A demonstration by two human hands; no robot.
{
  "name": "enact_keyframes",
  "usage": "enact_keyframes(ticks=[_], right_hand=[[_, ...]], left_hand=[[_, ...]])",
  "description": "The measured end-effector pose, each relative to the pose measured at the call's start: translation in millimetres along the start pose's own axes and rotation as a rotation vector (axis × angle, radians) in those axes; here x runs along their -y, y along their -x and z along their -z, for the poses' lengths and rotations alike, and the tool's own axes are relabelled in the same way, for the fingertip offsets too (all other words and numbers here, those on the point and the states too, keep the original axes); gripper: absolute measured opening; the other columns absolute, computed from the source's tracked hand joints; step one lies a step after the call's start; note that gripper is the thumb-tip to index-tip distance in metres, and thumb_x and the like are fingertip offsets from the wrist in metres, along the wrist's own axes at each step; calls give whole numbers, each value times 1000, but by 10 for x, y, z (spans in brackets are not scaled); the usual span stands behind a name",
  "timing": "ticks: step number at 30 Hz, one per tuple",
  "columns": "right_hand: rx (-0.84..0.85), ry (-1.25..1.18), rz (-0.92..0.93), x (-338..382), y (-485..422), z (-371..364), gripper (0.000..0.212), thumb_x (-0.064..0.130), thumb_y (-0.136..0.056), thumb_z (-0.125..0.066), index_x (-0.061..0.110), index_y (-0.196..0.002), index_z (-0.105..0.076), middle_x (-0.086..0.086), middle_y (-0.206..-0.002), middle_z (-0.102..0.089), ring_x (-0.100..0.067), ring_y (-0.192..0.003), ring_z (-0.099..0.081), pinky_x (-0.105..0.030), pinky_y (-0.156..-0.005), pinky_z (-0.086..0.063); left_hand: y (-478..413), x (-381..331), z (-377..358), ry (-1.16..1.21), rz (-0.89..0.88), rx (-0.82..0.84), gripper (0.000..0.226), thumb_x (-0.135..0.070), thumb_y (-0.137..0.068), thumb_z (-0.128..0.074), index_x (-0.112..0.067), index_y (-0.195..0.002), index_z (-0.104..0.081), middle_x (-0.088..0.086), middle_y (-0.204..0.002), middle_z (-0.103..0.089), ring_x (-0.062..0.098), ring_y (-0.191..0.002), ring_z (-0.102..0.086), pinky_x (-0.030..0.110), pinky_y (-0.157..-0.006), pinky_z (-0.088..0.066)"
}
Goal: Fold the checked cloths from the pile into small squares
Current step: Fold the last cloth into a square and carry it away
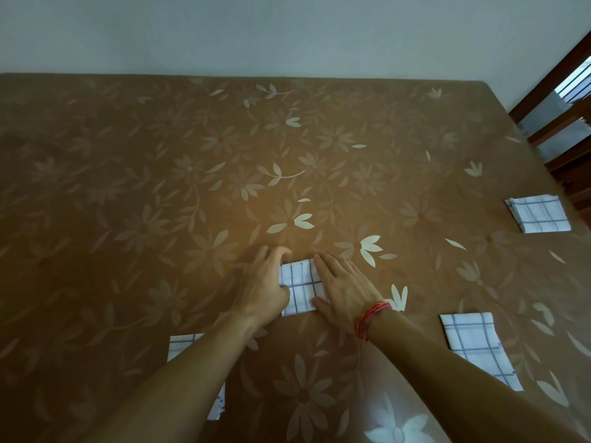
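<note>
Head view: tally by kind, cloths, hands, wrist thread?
Checked cloths: 4
Hands, left and right: 2
Red wrist thread: 1
Total: 7

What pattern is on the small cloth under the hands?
The cloth is white with a grid of thin blue-grey lines; the head view shows it.

Dim, warm cast. Daylight from window (575, 79) top right; bright patch on sheet (224, 187) near bottom edge. Wide-angle bending at edges, slightly soft overall.
</note>
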State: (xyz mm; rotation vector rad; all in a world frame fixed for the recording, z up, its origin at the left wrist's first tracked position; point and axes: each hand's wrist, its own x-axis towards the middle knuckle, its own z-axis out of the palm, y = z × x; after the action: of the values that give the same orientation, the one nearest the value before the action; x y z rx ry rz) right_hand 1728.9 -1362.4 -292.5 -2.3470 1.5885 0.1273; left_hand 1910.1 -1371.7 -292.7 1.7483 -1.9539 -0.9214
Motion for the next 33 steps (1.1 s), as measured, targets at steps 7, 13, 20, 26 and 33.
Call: enact_keyframes(ticks=[7, 13, 20, 26, 33], right_hand=[[-30, 26, -11, 41, 54, 152, 71, 40, -95, -45, 12, -153, -14, -6, -153, -29, -24, -138, -30, -36, -117, -20], [-79, 8, -54, -70, 230, 258, 37, 11, -85, -59, 13, -122, -60, -7, -112, -64, -30, -106, -58, -40, -88, -52], [-168, -220, -77, 246, 497, 898, 12, 20, -86, -57, 22, -94, -66, 3, -83, -66, -16, -75, -62, -28, -65, -49], [-348, -386, -111, 518, 961, 1452, 6, 23, -84, -66, 24, -85, -72, 4, -71, -68, -10, -66, -60, -19, -61, -44], [-480, -761, -151, 878, 1370, 1913, 16, 18, -80, -74, 33, -75, -73, 17, -67, -71, 3, -66, -66, -13, -62, -49]], left_hand=[[76, -255, 92, 448, 172, -117, 40, 9, -80, -62, -23, -102, -54, -3, -92, -63, 6, -82, -60, 7, -69, -45], [289, -457, 313, 596, 165, -153, 30, 0, -80, -72, -20, -96, -57, -7, -78, -71, -2, -76, -65, 10, -68, -48], [598, -703, 698, 630, 120, -184, 27, -6, -75, -79, -23, -89, -65, -11, -81, -73, 4, -80, -68, 19, -74, -51], [940, -856, 1137, 693, 89, -239, 25, -7, -71, -82, -22, -88, -70, -4, -85, -74, 9, -84, -69, 21, -76, -52], [1428, -1109, 1532, 815, 90, -204, 13, -10, -79, -78, -14, -91, -74, 1, -85, -76, 17, -83, -72, 33, -80, -55]])
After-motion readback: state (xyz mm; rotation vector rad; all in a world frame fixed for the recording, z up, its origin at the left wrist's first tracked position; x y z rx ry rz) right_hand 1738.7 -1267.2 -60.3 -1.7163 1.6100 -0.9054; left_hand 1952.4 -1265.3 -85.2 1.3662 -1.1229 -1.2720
